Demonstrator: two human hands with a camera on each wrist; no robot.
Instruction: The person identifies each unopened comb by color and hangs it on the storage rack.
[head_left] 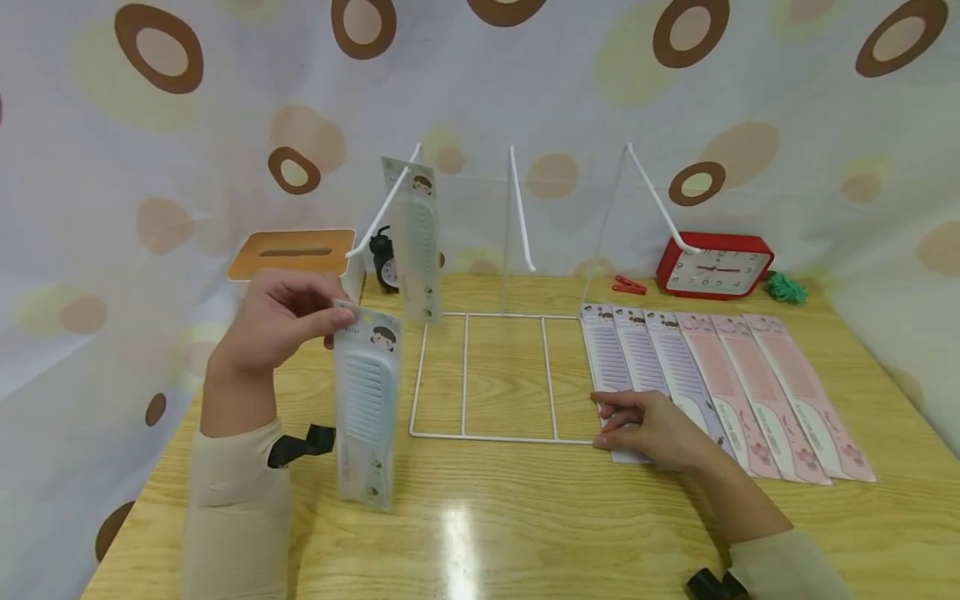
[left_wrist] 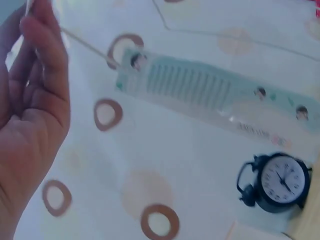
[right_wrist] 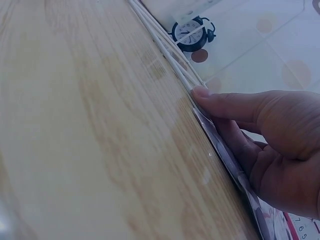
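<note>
My left hand pinches the top edge of a packaged pale blue-green comb, which hangs upright over the table in front of the rack's left hook. Another packaged comb of the same kind hangs on that hook; the left wrist view shows it lengthwise, beyond my left hand. At the front right corner of the white wire rack, my right hand grips the base wire between thumb and fingers. It lies partly over the purple comb packages. The rack's middle hook and right hook hold nothing.
Pink comb packages lie fanned out right of the purple ones. Behind them stand a red clock, a green string bundle and a red clip. A wooden-lidded box and black alarm clock stand back left.
</note>
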